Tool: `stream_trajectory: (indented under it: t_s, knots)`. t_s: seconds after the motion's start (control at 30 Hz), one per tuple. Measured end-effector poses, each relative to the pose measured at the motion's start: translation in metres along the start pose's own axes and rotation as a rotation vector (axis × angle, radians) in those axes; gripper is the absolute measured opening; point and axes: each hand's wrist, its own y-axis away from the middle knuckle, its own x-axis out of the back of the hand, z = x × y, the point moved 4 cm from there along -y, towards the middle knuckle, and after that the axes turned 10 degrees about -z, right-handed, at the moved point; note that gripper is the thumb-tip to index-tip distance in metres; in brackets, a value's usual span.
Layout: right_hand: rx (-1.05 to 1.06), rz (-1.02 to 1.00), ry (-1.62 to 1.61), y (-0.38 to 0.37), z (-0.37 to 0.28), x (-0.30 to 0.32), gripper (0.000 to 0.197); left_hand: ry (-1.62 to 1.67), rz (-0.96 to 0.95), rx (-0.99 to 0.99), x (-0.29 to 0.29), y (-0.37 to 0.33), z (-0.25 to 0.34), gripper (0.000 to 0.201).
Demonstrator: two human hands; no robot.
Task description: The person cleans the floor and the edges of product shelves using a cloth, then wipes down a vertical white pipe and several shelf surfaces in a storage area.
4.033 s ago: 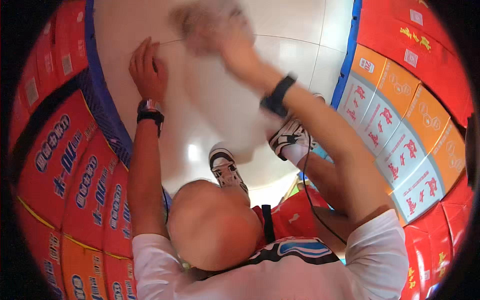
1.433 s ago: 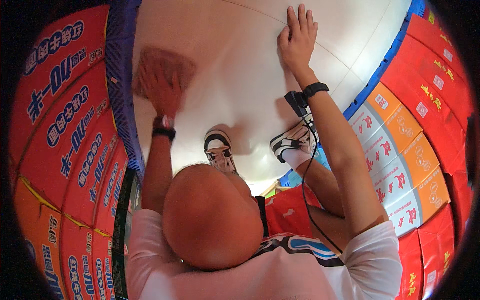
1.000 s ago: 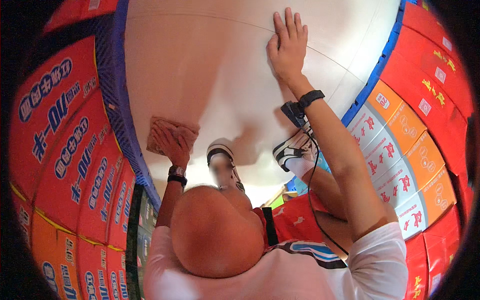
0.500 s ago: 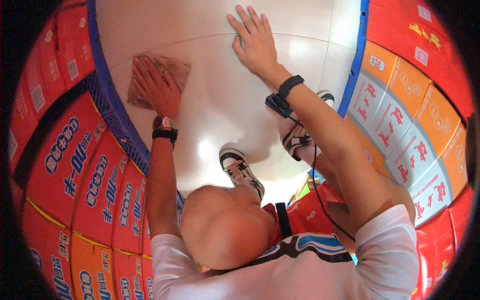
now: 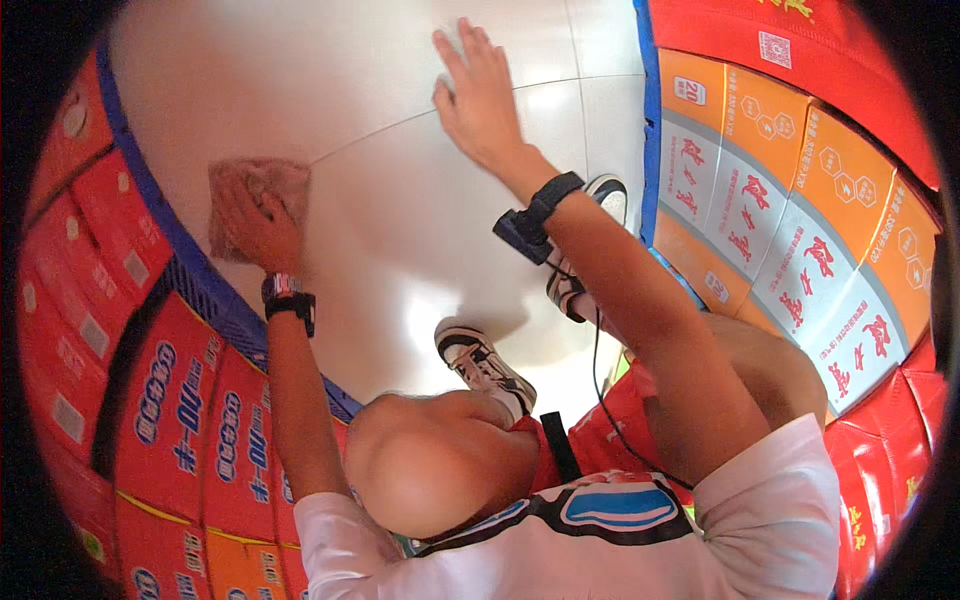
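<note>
My left hand (image 5: 262, 222) presses on a brownish-pink cloth (image 5: 292, 180) that lies on the pale floor at the left. Its fingers are bent, and a fold of the cloth bunches up between thumb and forefinger. Farther to the right, my right hand (image 5: 482, 108) is stretched forward over the floor (image 5: 400, 190), fingers apart and nothing in it. Whether its palm touches the floor I cannot tell. A dark strap with a small black device (image 5: 522, 236) sits on my right wrist, and a cable runs from it toward my body. My left wrist wears a watch (image 5: 290, 296).
Stacked red cartons (image 5: 165, 400) line the left side, edged by a blue plastic border (image 5: 190, 250). Orange and silver cartons (image 5: 770, 200) with red ones (image 5: 800, 90) stand at the right behind another blue edge (image 5: 650, 120). My knee and shoe (image 5: 480, 362) are close in front.
The whole view has shifted and turned, with floor and cartons sliding leftward. My left fingers, flatter before, now bend and bunch the cloth. My right hand reaches slightly farther past the floor seam.
</note>
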Motion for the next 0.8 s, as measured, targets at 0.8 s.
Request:
stream_trajectory:
  t_s: [0.8]
  knots:
    - [-0.062,-0.168,0.269,0.043,0.065,0.033,0.078,-0.1,0.045,-0.054,-0.003,-0.01,0.02,0.067]
